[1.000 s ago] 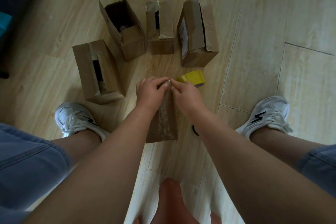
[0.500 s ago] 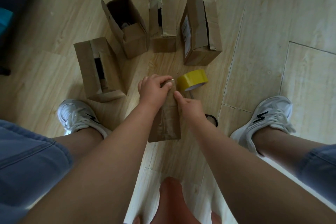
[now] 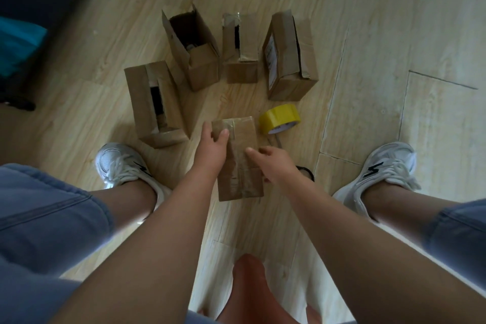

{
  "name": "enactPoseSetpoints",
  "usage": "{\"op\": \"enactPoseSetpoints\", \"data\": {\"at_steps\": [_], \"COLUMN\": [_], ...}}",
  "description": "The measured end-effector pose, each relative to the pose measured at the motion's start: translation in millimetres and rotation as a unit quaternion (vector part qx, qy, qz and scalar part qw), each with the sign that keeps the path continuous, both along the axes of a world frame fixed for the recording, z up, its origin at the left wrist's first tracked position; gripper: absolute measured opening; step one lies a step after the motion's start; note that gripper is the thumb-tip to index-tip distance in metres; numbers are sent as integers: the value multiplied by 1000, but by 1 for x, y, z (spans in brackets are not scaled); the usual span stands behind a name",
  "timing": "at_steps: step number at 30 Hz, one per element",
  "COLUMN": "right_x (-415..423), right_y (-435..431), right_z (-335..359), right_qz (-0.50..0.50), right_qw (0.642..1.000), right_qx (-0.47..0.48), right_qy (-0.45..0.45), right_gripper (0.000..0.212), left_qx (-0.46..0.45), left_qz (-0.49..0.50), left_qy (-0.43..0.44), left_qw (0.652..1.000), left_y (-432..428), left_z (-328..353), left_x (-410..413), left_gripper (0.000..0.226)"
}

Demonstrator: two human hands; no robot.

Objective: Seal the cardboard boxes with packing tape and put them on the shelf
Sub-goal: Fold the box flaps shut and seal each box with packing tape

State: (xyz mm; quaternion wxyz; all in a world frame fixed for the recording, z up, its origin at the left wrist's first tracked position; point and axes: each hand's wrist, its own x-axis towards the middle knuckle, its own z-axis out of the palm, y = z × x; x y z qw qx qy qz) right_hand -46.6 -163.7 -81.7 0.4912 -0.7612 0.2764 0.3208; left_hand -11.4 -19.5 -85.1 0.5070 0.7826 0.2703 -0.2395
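**Box taped, lift to shelf looks next**

Status: box [image 3: 240, 166] lies flat on the floor [image 3: 394, 34] between the 2 feet. Clear tape runs down its top seam and across the far end. Seam looks closed from here, though the glare makes the tape edges hard to read.

Left hand [image 3: 214, 146]: clamped on the far-left corner, thumb on the top face and fingers curled round the side.

Right hand [image 3: 277, 164]: thumb lies on the top face near the seam. The other fingers drop past the right edge, and I can't tell whether they're clamped or just resting.

Tape roll [image 3: 280, 118] sits on the floor just beside the box's far-right corner, with no hand on it.

Step, my read: sealing on this box is finishing and it's about to be picked up.

Next move needs:
- a firm 2-hand hold, with the right hand closed on the right edge
- a quick press along the seam if any tape edge is loose
- standing and turning, since the shelf is not in view

Remaining: 4 open boxes [image 3: 193, 47] stand in an arc beyond, with flaps up or gaping and none sealed.
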Motion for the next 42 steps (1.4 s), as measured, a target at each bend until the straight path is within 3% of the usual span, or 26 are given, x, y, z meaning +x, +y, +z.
{"op": "enactPoseSetpoints", "data": {"at_steps": [3,5,9,13,16,20,24,26,30,35,39,41,42], "right_x": [-10,-14,-15,-9,-4,-1,-4,-5,-5,-5,-5,-2,0], "right_y": [4,3,2,-7,-22,-43,-64,-69,-69,-62,-63,-64,-64], "right_z": [2,4,14,36,58,80,90,89,85,97,101,106,109], "right_qz": [26,42,22,-56,-112,-124,-106,-132,-187,-173,-140,-131,-127], "right_qw": [998,997,997,988,977,980,971,967,954,949,959,970,976], "right_qx": [14,23,72,140,161,137,210,200,181,160,130,93,68], "right_qy": [54,63,18,-44,-85,-79,-52,-85,-151,-209,-209,-184,-165], "right_gripper": [61,57,46,50,47,81,68,59,66,57,43,31,35], "left_qx": [1,5,44,40,-55,-176,-260,-227,-145,-222,-241,-238,-229], "left_qz": [36,35,51,77,104,114,102,104,63,1,-23,-34,-39], "left_qy": [85,97,62,21,-18,-56,-51,-61,-71,-27,-34,-64,-89], "left_qw": [996,995,996,996,993,976,959,966,985,975,970,968,969], "left_y": [-4,-5,-1,4,6,3,-7,-11,-15,-8,1,1,0], "left_z": [2,3,19,47,70,99,114,114,114,118,117,116,116], "left_x": [-3,-5,-4,6,10,11,11,11,9,5,6,9,11], "left_gripper": [66,67,69,72,70,71,49,44,45,71,54,70,82]}}
